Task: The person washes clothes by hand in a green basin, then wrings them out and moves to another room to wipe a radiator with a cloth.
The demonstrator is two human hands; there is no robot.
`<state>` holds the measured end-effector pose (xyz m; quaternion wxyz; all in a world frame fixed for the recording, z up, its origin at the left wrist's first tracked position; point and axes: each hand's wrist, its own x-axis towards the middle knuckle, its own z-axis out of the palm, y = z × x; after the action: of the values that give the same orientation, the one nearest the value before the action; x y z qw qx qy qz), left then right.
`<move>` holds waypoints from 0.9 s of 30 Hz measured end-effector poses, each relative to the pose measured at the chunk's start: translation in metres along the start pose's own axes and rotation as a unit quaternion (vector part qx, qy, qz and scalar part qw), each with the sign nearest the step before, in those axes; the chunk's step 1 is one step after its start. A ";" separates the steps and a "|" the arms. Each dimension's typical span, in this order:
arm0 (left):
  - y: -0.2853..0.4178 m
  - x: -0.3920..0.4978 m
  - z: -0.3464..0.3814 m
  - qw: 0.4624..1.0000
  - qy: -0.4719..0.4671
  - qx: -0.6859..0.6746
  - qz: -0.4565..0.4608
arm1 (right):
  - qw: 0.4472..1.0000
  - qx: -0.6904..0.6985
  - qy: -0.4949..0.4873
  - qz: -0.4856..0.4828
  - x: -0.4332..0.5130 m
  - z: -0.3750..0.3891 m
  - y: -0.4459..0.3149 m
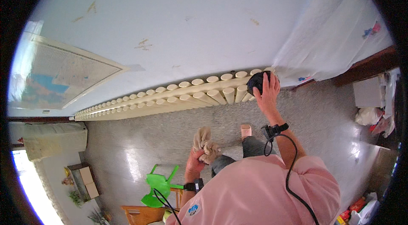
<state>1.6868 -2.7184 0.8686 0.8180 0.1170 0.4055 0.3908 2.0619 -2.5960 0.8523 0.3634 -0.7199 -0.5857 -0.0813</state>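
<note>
A long cream column radiator [197, 89] runs along the white wall in front of me. My right hand [270, 89] is on a black object [257, 82] at the radiator's right end. That object may be a bundled cloth or bag; its exact kind is unclear, and it covers the tops of some columns. Lower and to the left, my left hand [195, 163] grips a crumpled beige cloth [206, 147] above the floor, apart from the radiator. Both wrists carry black straps with cables.
A green plastic chair [158, 188] and a wooden chair [143, 214] stand at my lower left. White curtain fabric [322, 46] hangs right of the radiator. Bags [368, 116] and boxes [368, 92] are at the far right. A poster [70, 75] is on the left wall.
</note>
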 end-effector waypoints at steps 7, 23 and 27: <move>0.018 -0.019 -0.044 0.999 0.033 0.012 -0.023 | 0.999 -0.051 0.016 -0.007 0.010 0.019 -0.055; 0.054 -0.030 -0.056 0.999 0.040 0.013 0.023 | 0.983 0.015 -0.031 0.182 0.018 0.016 -0.055; 0.054 -0.040 -0.053 0.998 0.039 0.025 0.048 | 0.991 -0.102 0.047 0.075 0.033 -0.005 -0.007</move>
<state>1.6026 -2.7182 0.8851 0.7788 0.1412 0.4404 0.4237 2.0665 -2.5729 0.8765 0.3199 -0.7909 -0.5006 -0.1467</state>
